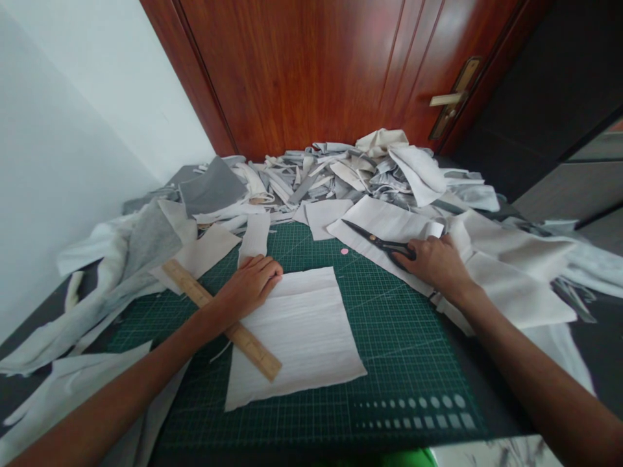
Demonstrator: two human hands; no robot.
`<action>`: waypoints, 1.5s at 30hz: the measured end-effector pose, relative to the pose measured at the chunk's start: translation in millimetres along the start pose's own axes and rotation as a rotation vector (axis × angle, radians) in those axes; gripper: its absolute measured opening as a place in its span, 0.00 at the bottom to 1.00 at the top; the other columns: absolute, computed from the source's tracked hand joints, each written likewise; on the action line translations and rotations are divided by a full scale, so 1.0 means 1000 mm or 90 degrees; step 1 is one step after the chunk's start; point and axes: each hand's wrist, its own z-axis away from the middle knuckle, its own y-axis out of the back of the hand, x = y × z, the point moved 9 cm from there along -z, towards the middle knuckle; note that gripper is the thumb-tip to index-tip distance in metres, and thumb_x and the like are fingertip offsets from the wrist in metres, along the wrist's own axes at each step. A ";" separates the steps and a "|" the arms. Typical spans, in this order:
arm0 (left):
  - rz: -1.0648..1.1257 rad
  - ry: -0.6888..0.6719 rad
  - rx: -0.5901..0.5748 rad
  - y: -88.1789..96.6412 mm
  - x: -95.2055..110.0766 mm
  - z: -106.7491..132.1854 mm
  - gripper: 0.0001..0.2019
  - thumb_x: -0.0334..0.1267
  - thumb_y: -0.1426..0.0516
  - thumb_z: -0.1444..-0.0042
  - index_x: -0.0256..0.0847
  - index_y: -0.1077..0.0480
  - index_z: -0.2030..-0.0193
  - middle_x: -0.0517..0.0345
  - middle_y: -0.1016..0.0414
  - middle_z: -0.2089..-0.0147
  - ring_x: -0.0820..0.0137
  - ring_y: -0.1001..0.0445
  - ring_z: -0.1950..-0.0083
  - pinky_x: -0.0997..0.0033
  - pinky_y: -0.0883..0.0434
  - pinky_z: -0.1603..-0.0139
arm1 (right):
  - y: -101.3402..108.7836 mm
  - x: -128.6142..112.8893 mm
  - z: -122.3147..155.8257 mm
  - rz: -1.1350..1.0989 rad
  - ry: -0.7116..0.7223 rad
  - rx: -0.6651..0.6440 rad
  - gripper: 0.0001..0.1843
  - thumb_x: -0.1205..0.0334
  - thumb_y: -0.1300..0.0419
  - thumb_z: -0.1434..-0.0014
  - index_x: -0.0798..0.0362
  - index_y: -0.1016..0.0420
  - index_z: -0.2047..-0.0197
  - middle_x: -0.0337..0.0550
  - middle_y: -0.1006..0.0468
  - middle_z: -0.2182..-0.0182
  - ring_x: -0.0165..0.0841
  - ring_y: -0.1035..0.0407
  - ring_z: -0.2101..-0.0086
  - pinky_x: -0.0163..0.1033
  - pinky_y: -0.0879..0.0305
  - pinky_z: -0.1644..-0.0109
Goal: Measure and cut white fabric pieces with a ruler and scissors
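The scissors [377, 241] lie on a fabric piece [384, 224] at the mat's [403, 337] far right edge. Their blades point left and away, and their handles are under the right hand [435, 263], whose fingers are closed over them. The left hand [250, 285], fingers loosely bent and gripping nothing, rests on the white cloth's [302, 337] far left corner, wrist across the ruler [253, 347], well apart from the scissors.

Bare cutting mat [403, 337] open at near right and centre, white fabric square [302, 337] and wooden ruler [253, 350] covering the left, scissors [377, 242] lying far right, scrap heap [350, 172] walling the far edge, fabric piles [97, 272] along both sides
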 end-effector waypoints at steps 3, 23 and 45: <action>-0.046 -0.026 0.039 0.002 0.009 -0.001 0.13 0.36 0.54 0.25 0.41 0.32 0.59 0.54 0.25 0.61 0.60 0.28 0.55 0.54 0.35 0.45 | -0.002 -0.002 0.001 0.010 0.012 0.017 0.28 0.42 0.48 0.30 0.56 0.18 0.61 0.54 0.17 0.68 0.47 0.24 0.62 0.48 0.42 0.49; 0.055 -0.008 0.039 0.004 0.001 0.011 0.15 0.33 0.52 0.30 0.37 0.31 0.41 0.50 0.24 0.53 0.60 0.25 0.50 0.57 0.29 0.44 | 0.019 -0.006 0.021 -0.010 -0.013 0.077 0.24 0.45 0.45 0.29 0.55 0.16 0.62 0.53 0.18 0.70 0.46 0.27 0.66 0.47 0.42 0.59; 0.104 -0.002 0.019 -0.003 0.007 0.010 0.17 0.45 0.52 0.25 0.41 0.29 0.40 0.51 0.23 0.49 0.60 0.26 0.46 0.57 0.29 0.40 | 0.027 -0.005 0.020 -0.019 -0.029 0.099 0.25 0.59 0.55 0.26 0.58 0.23 0.67 0.58 0.20 0.71 0.44 0.27 0.69 0.46 0.42 0.65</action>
